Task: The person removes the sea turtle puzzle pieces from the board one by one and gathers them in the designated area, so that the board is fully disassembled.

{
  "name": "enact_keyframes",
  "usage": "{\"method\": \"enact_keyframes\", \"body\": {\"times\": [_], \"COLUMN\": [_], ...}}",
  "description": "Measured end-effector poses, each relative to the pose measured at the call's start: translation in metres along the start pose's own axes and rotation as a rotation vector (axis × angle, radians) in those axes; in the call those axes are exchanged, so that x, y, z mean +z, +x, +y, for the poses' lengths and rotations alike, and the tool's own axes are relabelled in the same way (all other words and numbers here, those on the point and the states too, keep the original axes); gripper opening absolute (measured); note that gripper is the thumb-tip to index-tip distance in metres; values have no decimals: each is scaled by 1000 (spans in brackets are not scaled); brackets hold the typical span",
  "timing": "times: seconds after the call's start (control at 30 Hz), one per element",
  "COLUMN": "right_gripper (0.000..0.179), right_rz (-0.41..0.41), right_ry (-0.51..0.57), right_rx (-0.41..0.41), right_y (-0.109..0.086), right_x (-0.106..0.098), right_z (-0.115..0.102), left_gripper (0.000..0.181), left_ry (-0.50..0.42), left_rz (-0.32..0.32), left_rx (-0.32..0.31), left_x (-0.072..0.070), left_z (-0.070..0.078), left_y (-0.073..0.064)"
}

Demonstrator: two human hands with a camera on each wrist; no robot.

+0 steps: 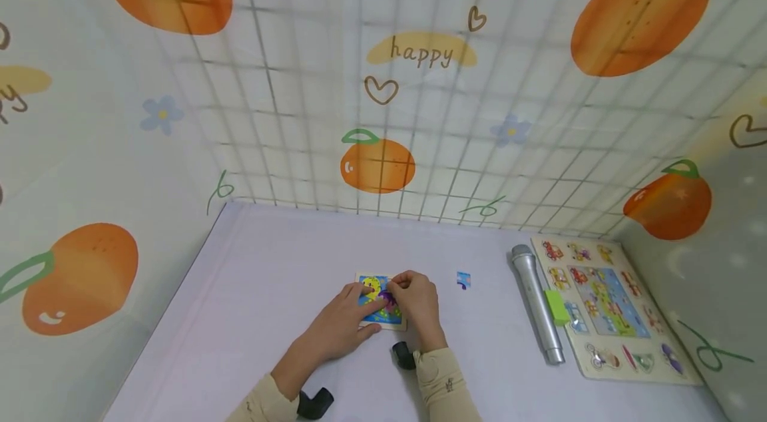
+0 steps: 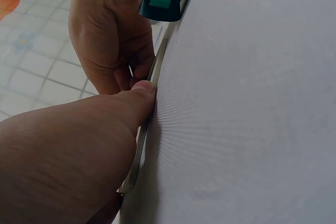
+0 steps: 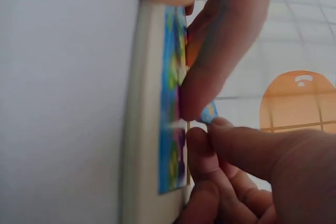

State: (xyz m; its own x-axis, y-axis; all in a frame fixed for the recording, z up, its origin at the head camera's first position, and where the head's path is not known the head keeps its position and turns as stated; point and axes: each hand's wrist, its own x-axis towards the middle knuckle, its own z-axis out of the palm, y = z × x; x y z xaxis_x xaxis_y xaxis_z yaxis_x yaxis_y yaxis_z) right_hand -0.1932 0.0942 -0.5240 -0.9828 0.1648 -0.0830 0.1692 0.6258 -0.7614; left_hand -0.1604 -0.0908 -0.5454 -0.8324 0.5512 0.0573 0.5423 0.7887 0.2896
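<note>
The right hand (image 1: 421,305), nearer the far right corner of the puzzle board (image 1: 391,327) on the tabletop (image 1: 269,262), pinches a tilted puzzle piece (image 3: 209,111); the left hand (image 1: 343,321) extends fingers across its left edge.

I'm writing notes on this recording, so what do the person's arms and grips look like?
The left sleeve and right sleeve are beige; the right one bears a small dark marking. Beside them sit a left black unit and a right black unit. The left grip and right grip are ungloved, and no cables show.
</note>
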Motion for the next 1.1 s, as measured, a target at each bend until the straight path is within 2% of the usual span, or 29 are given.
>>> {"method": "enact_keyframes", "body": {"times": [0.27, 0.6, 0.87, 1.1], "right_gripper": [12, 11, 14, 14], "right_rz": [12, 30, 33, 45], "right_ry": [-17, -28, 0, 13], "right_rx": [4, 18, 29, 34], "right_y": [2, 2, 3, 6], "right_x": [0, 5, 4, 2], "right_z": [-1, -4, -4, 2], "left_gripper": [54, 53, 52, 53], "left_ry": [-21, -39, -28, -35], "left_rz": [-5, -22, -7, -23], "left_rx": [22, -16, 1, -4], "left_x": [-3, -4, -3, -6], "left_z": [2, 0, 0, 1], "left_y": [3, -1, 0, -1]}}
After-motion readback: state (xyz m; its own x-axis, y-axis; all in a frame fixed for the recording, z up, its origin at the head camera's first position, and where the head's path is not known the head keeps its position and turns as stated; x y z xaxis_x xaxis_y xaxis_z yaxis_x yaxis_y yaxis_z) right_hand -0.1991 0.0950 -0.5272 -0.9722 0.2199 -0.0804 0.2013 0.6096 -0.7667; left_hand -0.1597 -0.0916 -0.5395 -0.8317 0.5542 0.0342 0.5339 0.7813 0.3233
